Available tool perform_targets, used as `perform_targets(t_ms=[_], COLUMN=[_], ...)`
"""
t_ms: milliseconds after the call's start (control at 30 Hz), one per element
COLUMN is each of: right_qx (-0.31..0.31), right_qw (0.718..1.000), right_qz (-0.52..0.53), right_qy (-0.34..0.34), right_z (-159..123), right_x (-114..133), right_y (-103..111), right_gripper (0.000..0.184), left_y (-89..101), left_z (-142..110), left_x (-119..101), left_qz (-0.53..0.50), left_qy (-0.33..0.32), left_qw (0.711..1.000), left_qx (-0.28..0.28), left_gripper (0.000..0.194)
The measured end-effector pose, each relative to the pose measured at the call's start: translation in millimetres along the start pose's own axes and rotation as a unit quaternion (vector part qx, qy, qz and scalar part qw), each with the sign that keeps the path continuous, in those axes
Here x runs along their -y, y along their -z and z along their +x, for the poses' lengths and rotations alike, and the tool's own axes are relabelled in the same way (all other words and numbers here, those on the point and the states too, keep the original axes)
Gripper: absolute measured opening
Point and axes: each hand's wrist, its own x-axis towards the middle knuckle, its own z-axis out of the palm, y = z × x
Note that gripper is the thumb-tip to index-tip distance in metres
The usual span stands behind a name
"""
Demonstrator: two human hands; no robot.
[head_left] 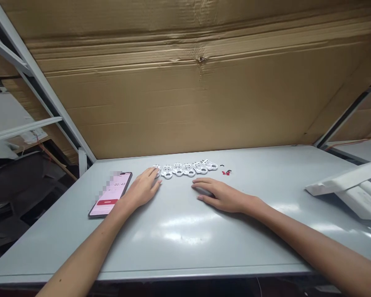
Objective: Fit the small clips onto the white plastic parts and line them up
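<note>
Both my hands lie flat on a grey table [179, 231], fingers stretched out. My left hand [142, 190] rests just right of a phone [111, 194] with a pink screen, and its fingertips touch the leftmost piece of a row of several small white plastic parts [185, 169]. My right hand [219, 194] lies palm down a little in front of that row, holding nothing. Small red and black bits [226, 171] sit at the row's right end.
A large cardboard sheet [198, 95] stands behind the table as a back wall. White plastic pieces [346, 185] lie at the right edge. Metal shelf struts [40, 82] run along the left, with dark clutter beyond the table's left side.
</note>
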Motion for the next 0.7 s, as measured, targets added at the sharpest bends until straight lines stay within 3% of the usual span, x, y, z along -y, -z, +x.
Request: perform_targets(t_ms=[200, 400, 533, 700], right_qx=[-0.013, -0.011, -0.006, -0.015], right_qw=[1.000, 1.000, 1.000, 1.000], right_qz=[0.017, 0.014, 0.001, 0.007], right_qy=[-0.002, 0.002, 0.004, 0.004], right_z=[-0.4, -0.4, -0.5, -0.9], right_x=[0.9, 0.8, 1.3, 1.4], right_y=[0.6, 1.1, 1.8, 1.3], right_gripper=[0.038, 0.039, 0.040, 0.039], left_y=[-4.8, -9.4, -9.2, -6.7], left_z=[-2.5, -1.5, -2.6, -3.8], left_x=[-11.0, -10.4, -14.6, -21.8], left_qz=[-0.014, -0.025, -0.035, -0.042], left_qy=[0.003, -0.011, -0.044, -0.090], left_qw=[1.000, 1.000, 0.998, 0.995], left_qx=[0.015, -0.015, -0.030, -0.011], left_gripper=[0.059, 0.055, 0.052, 0.046])
